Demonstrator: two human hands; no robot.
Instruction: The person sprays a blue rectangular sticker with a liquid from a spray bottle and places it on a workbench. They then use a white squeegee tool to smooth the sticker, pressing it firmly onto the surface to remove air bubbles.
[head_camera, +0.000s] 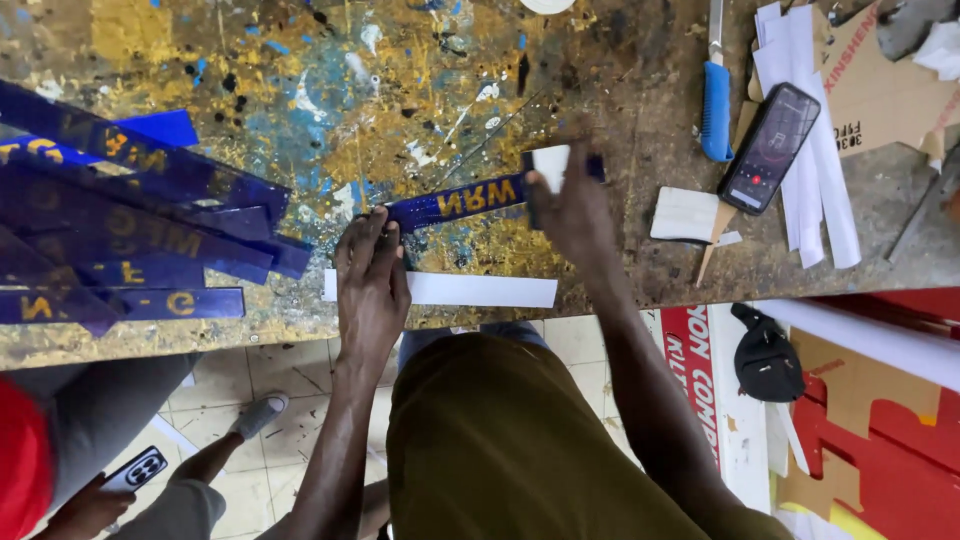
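A narrow blue strip (462, 198) with gold letters lies on the paint-splattered workbench (400, 90). My left hand (372, 275) presses down on the strip's left end, fingers flat. At the strip's right end my right hand (572, 210) grips a small white block (551, 163) held against the strip. Just in front of my hands, along the bench's near edge, lies a long white strip (470, 290).
A pile of blue lettered strips (130, 225) covers the bench's left side. On the right lie a blue-handled knife (716, 105), a phone (770, 147), white paper strips (820, 170) and cardboard (885, 90). Another person sits lower left, with a phone (133, 470) in hand.
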